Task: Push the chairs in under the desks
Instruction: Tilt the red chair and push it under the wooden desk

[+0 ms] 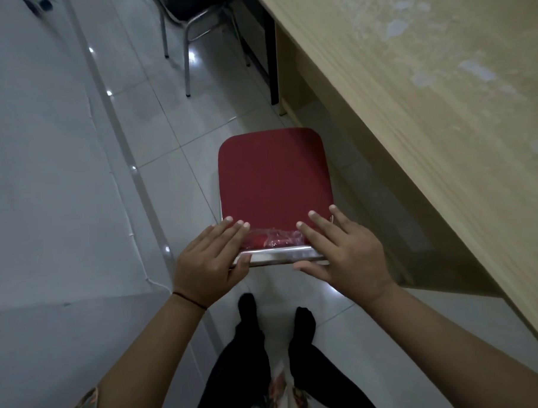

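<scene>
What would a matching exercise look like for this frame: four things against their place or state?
Things:
1. red chair
2. black chair
3. wooden desk
4. left hand

Places or states:
A. far off, at the top of the view
B. along the right side
C. gripping the chair back's metal rail
D. on the tiled floor, beside the desk, not under it

Pairs: 1-D, 2-A, 3-B, 4-C

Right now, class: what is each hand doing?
Left hand: grips the red chair backrest's top edge.
Right hand: holds the same edge, fingers over, thumb under.
</scene>
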Demonstrator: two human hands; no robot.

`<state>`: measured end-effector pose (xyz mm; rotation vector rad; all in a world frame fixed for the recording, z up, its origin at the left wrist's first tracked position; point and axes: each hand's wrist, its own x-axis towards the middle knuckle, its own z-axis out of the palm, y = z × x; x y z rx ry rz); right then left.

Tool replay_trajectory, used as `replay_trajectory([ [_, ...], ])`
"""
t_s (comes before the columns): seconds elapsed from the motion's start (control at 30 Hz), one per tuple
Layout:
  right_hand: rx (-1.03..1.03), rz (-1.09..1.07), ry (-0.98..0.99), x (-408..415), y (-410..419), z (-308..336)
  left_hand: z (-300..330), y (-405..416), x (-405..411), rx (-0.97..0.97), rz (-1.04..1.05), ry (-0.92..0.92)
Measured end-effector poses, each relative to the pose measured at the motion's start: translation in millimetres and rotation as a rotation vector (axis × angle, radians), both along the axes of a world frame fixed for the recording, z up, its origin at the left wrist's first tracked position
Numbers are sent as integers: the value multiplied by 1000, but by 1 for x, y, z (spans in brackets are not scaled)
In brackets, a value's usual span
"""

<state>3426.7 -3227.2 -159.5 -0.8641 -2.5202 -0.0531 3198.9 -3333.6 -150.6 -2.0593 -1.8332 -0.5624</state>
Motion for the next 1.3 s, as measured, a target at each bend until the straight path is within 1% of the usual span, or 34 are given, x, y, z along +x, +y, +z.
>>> replay_trajectory([
  [0.23, -7, -110, 35, -29, -6, -3, 3, 19, -43, -13, -152, 30],
  [0.47, -98, -225, 85, -82, -12, -4, 8, 51, -108, -112, -287, 31],
  [0.8, -79, -418, 111, -158, -1, 0, 11, 109, -190, -219, -468, 56],
  [0.97, -167, -470, 97, -184, 5, 0, 15, 128, -212, -295, -491, 54],
  [1.13, -288, -482, 78, -200, 11, 9, 26, 139, -224, -457, -499, 50],
  [1.2, -329, -500, 41, -202, 10, 13, 30, 139, -224, -510, -497, 58],
  [1.3, -378, -515, -55, -204, 11, 17, 32, 138, -223, -533, -498, 82],
])
